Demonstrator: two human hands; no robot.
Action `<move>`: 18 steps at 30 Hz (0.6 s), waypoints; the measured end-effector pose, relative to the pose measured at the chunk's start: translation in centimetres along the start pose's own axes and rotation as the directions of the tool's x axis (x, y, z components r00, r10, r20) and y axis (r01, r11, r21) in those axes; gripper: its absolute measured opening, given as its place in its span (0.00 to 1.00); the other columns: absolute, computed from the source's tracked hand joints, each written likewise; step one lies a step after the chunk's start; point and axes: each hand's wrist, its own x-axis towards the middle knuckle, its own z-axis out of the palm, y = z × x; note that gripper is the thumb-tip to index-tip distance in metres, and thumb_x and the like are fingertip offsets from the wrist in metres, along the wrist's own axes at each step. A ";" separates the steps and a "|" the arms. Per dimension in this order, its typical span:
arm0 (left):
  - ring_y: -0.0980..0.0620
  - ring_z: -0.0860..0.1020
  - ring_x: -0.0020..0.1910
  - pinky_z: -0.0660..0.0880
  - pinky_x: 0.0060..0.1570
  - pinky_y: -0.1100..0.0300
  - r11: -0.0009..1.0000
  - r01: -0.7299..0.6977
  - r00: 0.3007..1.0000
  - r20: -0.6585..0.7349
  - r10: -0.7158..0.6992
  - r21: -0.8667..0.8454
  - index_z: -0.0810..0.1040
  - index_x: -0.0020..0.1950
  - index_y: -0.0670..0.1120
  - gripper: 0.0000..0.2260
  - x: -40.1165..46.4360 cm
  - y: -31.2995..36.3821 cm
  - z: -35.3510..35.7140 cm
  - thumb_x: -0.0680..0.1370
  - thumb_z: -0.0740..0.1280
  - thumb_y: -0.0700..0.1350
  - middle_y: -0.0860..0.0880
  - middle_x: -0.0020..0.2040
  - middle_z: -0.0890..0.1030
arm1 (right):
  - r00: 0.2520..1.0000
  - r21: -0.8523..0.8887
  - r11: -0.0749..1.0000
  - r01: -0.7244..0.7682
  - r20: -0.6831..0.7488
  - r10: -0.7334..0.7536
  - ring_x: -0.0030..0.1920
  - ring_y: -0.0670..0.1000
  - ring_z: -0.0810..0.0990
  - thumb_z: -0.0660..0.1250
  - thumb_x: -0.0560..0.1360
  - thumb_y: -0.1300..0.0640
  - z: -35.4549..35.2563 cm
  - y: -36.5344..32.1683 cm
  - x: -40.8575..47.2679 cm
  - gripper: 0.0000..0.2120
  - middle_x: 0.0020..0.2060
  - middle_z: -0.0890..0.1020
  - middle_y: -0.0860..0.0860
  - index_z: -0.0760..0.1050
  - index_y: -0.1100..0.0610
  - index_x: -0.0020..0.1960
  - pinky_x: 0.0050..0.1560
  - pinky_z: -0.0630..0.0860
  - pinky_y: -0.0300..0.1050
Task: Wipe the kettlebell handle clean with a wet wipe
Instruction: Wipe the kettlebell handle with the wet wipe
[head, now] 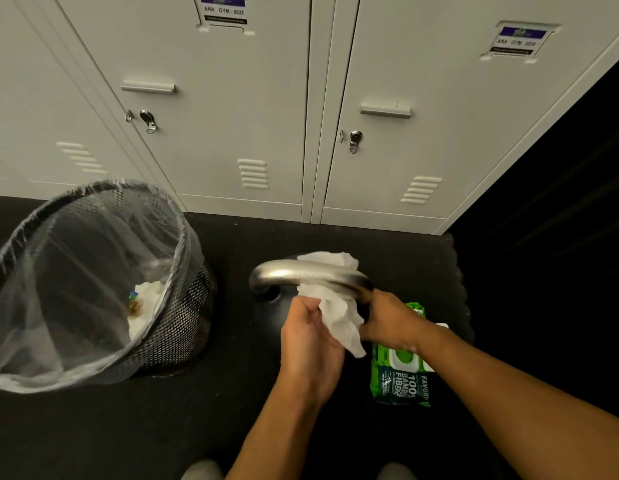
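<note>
We see white wet wipe (335, 306) draped over shiny kettlebell handle (301, 273). L hand (310, 336) pinches wipe tight. R hand (387, 318) closed on handle end, near green wipes pack (401, 379).

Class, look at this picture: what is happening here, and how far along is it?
A person is cleaning a kettlebell handle on a black floor mat in front of grey lockers. A white wet wipe is looped around the steel handle, and the left hand and right hand each grip part of it. A green pack of wipes lies beside the kettlebell, and a lined mesh wastebasket stands to the left.
</note>
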 end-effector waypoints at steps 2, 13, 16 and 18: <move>0.44 0.74 0.47 0.70 0.49 0.52 1.000 0.009 1.000 0.005 -0.009 -0.008 0.75 0.60 0.37 0.15 0.4 0.5 0.3 0.78 0.59 0.42 0.37 0.52 0.72 | 1.000 -0.001 1.000 -0.024 0.003 0.024 0.45 0.41 0.79 0.80 0.68 0.57 -0.1 0.1 0.0 0.23 0.44 0.76 0.35 0.74 0.45 0.58 0.40 0.69 0.26; 0.41 0.77 0.63 0.71 0.67 0.48 0.938 0.034 0.999 0.026 -0.027 -0.344 0.72 0.71 0.37 0.20 0.7 0.9 -1.0 0.80 0.55 0.41 0.37 0.61 0.79 | 1.000 0.032 0.999 0.006 0.000 -0.006 0.59 0.44 0.78 0.84 0.63 0.48 -0.2 -0.8 -0.5 0.45 0.50 0.77 0.33 0.70 0.52 0.75 0.54 0.71 0.29; 0.43 0.77 0.59 0.69 0.66 0.53 0.923 0.079 0.996 0.062 -0.060 -0.377 0.75 0.64 0.37 0.17 -0.1 0.3 -1.3 0.78 0.59 0.39 0.39 0.59 0.78 | 1.000 0.048 0.999 -0.008 -0.021 0.009 0.53 0.42 0.76 0.82 0.67 0.55 0.0 -0.5 -0.4 0.40 0.45 0.74 0.31 0.70 0.57 0.75 0.42 0.67 0.21; 0.46 0.78 0.53 0.69 0.63 0.54 0.930 0.083 0.996 0.062 -0.066 -0.358 0.76 0.61 0.39 0.14 -0.5 0.5 -1.5 0.78 0.59 0.39 0.42 0.53 0.79 | 1.000 0.046 0.999 -0.005 -0.012 0.006 0.53 0.44 0.77 0.82 0.66 0.54 0.1 -0.4 -0.3 0.42 0.47 0.75 0.32 0.69 0.56 0.76 0.45 0.69 0.27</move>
